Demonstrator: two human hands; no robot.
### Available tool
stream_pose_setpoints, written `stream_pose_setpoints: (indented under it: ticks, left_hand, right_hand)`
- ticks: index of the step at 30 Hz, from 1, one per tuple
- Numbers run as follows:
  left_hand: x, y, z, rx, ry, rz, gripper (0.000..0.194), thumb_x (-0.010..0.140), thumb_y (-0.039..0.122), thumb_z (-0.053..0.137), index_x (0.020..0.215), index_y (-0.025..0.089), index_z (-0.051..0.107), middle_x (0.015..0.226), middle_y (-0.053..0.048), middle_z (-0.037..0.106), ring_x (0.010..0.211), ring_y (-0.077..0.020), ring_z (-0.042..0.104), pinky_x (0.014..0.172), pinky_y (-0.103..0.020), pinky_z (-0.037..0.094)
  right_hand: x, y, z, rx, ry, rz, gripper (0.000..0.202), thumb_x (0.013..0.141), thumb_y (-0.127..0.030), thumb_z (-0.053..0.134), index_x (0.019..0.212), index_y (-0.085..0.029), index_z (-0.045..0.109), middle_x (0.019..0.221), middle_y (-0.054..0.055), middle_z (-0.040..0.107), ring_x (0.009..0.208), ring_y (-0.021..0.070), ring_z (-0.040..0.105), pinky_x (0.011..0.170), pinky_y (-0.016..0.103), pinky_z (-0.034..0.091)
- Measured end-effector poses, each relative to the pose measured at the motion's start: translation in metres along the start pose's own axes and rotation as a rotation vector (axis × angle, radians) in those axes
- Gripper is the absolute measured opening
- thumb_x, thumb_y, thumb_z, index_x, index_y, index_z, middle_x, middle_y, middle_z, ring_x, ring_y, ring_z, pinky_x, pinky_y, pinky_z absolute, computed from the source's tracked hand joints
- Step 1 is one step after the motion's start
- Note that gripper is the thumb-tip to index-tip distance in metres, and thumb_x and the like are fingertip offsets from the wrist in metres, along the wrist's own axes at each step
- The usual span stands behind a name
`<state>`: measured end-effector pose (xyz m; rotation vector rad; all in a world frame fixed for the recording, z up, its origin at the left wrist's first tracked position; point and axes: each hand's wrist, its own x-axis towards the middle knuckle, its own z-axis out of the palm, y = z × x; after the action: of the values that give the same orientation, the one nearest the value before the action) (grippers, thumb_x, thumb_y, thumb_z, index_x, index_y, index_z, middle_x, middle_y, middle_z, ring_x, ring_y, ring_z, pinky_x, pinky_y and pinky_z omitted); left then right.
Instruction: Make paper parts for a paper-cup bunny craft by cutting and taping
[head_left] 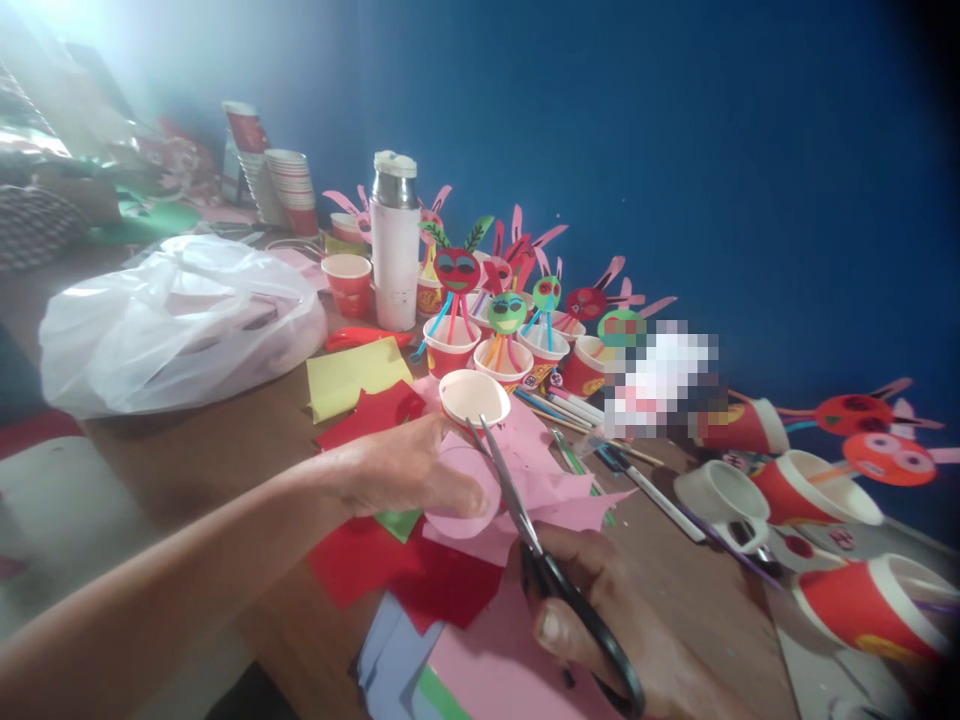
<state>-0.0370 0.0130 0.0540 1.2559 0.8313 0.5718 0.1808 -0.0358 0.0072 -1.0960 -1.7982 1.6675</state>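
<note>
My left hand (397,465) pinches a pink paper circle (450,512) between thumb and fingers, over scattered paper. In my right hand (592,590) are black-handled scissors (514,495), with thumb and fingers at the handles. Their blades point away from me and are slightly parted, just right of the circle. Beyond the blade tips stands a paper cup (474,392) with a pale inside. Cut pink paper (547,490) lies under and right of the scissors. Red paper (420,570) and a pink sheet (487,665) lie nearer me.
A white plastic bag (180,325) sits on the left of the table. Behind are a white flask (395,250), stacked cups (291,190) and several cups holding paper-faced straw figures (456,270). Pens (660,495) and a mug (720,495) lie to the right. A blue wall (675,150) rises behind.
</note>
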Motion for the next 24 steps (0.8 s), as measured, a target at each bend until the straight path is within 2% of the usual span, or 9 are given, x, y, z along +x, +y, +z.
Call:
stream_pose_setpoints:
  ticks: [3,8,11,13,18,24]
  left_hand:
    - [0.001,0.0,-0.001,-0.019,-0.036,0.026,0.015,0.06,0.01,0.063,0.073,0.015,0.069,0.065,0.002,0.06,0.059,-0.0079,0.049,0.054,-0.017,0.039]
    - [0.001,-0.001,-0.003,-0.056,0.002,0.021,0.019,0.061,0.007,0.065,0.077,0.017,0.07,0.068,0.002,0.064,0.061,-0.0087,0.053,0.054,-0.016,0.04]
    - [0.0,-0.002,-0.003,-0.102,-0.072,0.038,0.002,0.068,0.014,0.067,0.067,0.015,0.068,0.059,0.002,0.06,0.053,-0.0071,0.049,0.048,-0.016,0.038]
    - [-0.001,-0.004,-0.002,-0.16,-0.105,0.043,0.012,0.072,0.022,0.067,0.063,0.014,0.067,0.057,0.001,0.059,0.051,-0.0067,0.049,0.047,-0.015,0.037]
    - [-0.001,-0.015,0.011,-0.283,0.047,0.081,0.018,0.074,0.03,0.068,0.074,0.012,0.068,0.068,-0.003,0.065,0.058,-0.0092,0.056,0.053,-0.016,0.042]
    - [0.002,-0.021,0.024,-0.339,0.189,0.151,0.02,0.076,0.027,0.065,0.063,0.012,0.063,0.058,0.001,0.059,0.052,-0.0062,0.051,0.05,-0.015,0.038]
  right_hand:
    - [0.001,0.0,0.0,0.057,-0.015,-0.001,0.048,0.067,-0.061,0.065,0.076,-0.014,0.057,0.055,-0.004,0.042,0.049,0.0084,0.034,0.043,0.022,0.023]
    - [0.0,-0.002,0.001,0.115,0.002,0.006,0.048,0.065,-0.058,0.068,0.076,-0.013,0.058,0.053,-0.005,0.041,0.047,0.0076,0.033,0.042,0.02,0.023]
    - [0.0,-0.004,0.001,0.135,0.015,-0.017,0.047,0.065,-0.057,0.069,0.077,-0.013,0.058,0.053,-0.005,0.042,0.046,0.0076,0.035,0.042,0.02,0.025]
    - [0.0,-0.007,0.001,0.152,0.033,-0.04,0.046,0.066,-0.057,0.068,0.076,-0.014,0.058,0.055,-0.004,0.043,0.047,0.0081,0.037,0.043,0.02,0.026]
    - [-0.001,-0.015,0.0,0.123,0.078,-0.052,0.046,0.067,-0.059,0.066,0.073,-0.013,0.059,0.055,-0.004,0.042,0.049,0.0083,0.035,0.044,0.021,0.025]
    - [-0.003,-0.015,0.001,0.108,0.087,-0.052,0.049,0.067,-0.061,0.064,0.073,-0.013,0.058,0.054,-0.004,0.041,0.048,0.0076,0.034,0.043,0.021,0.024]
